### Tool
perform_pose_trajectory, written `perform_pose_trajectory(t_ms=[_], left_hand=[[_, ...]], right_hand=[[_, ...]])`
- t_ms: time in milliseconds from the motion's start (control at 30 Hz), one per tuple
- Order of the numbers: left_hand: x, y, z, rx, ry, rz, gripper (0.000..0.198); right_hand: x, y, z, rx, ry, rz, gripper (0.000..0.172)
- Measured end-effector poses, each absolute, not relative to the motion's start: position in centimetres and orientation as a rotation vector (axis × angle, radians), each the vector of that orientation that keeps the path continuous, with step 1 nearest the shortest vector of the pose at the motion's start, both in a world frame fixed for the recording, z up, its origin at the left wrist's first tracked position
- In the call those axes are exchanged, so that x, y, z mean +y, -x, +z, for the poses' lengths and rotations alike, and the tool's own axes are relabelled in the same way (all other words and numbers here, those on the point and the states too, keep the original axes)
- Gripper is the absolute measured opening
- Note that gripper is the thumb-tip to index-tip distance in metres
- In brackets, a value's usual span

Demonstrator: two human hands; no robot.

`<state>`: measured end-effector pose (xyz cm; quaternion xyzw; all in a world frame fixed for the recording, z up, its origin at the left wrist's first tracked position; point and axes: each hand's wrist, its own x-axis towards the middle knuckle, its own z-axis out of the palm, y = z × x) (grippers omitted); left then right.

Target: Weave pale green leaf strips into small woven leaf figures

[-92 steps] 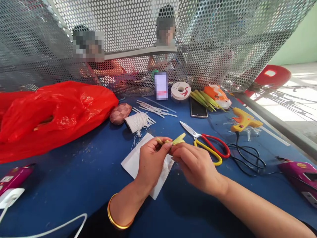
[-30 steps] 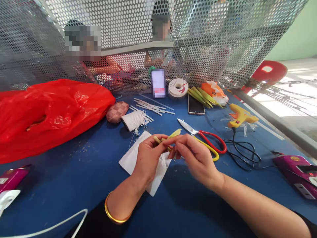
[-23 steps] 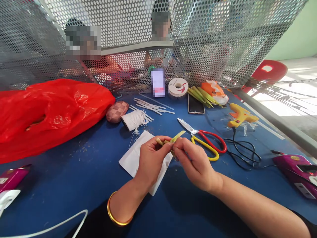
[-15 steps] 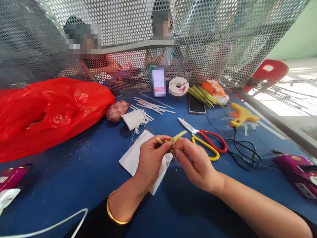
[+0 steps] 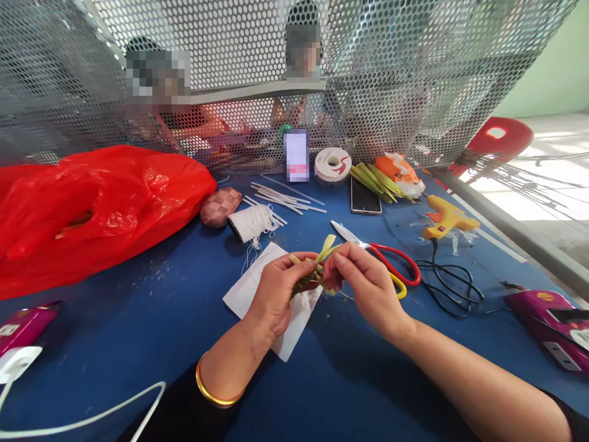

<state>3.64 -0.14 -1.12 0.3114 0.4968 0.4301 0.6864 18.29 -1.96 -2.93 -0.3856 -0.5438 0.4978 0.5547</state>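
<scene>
My left hand (image 5: 275, 293) is closed around a small bundle of green leaf strips (image 5: 327, 243), thumb on top. The rest of the bundle is hidden by my fingers. My right hand (image 5: 368, 283) pinches at the bundle's right side, its fingertips against the strips. One pale green strip sticks up between the two hands, bent over. Beneath my left hand lies a sheet of white paper (image 5: 246, 293). Scissors (image 5: 348, 234) with a red and a yellow handle lie just behind my right hand, which partly covers them.
Behind lie a thread bundle (image 5: 251, 222), white sticks (image 5: 280, 196), a ribbon spool (image 5: 322, 161) and long green leaves (image 5: 375, 181) on a phone (image 5: 365, 197). A yellow glue gun (image 5: 444, 218) and its cable are right, a red bag (image 5: 115, 209) left. People sit behind the perforated screen (image 5: 230, 55).
My right hand has moved slightly up, its fingers turned more over the bundle. The leaf strip between my hands now bends upward rather than pointing right. My left hand has rolled a little.
</scene>
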Motion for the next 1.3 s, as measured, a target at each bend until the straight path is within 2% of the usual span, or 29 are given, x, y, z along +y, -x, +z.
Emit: perform_pose_trajectory(t_ms=[267,367,567,667,767,933,1033,1167,1300], left_hand=[[-0.2,-4.2,-1.6,1.072,-0.772,1.056,0.022],[-0.2,-4.2,-1.8,1.150,-0.946,1.088,0.018],[0.1,-3.8,-1.9,1.205,-1.206,0.961,0.013],[0.0,-3.9,-1.9,1.081,-1.236,0.779,0.011],[-0.3,-3.8,-1.6,0.954,-1.227,0.652,0.011],[-0.4,-3.4,-1.1,0.853,-1.128,0.697,0.013],[-0.3,-3.3,-0.9,0.878,-0.967,0.819,0.018],[0.0,-3.3,-1.0,0.985,-0.791,1.004,0.029],[0.5,-3.3,-1.3,1.049,-0.706,1.071,0.023]], right_hand=[[-2.0,-18.0,-2.8,-1.235,0.954,1.285,0.026],[-2.3,-18.1,-2.7,-1.381,0.985,1.274,0.025],[-2.1,-19.4,-1.7,-1.769,0.971,0.642,0.018],[-1.0,-20.3,-1.3,-1.759,1.019,0.547,0.018],[0.4,-21.2,-1.5,-1.746,1.149,0.818,0.020],[1.7,-21.9,-2.8,-1.422,1.223,1.702,0.029],[1.6,-21.5,-3.5,-1.277,1.185,1.850,0.030],[0.6,-20.4,-3.5,-1.418,1.226,1.643,0.027],[-0.7,-19.8,-2.5,-1.769,1.236,1.076,0.027]])
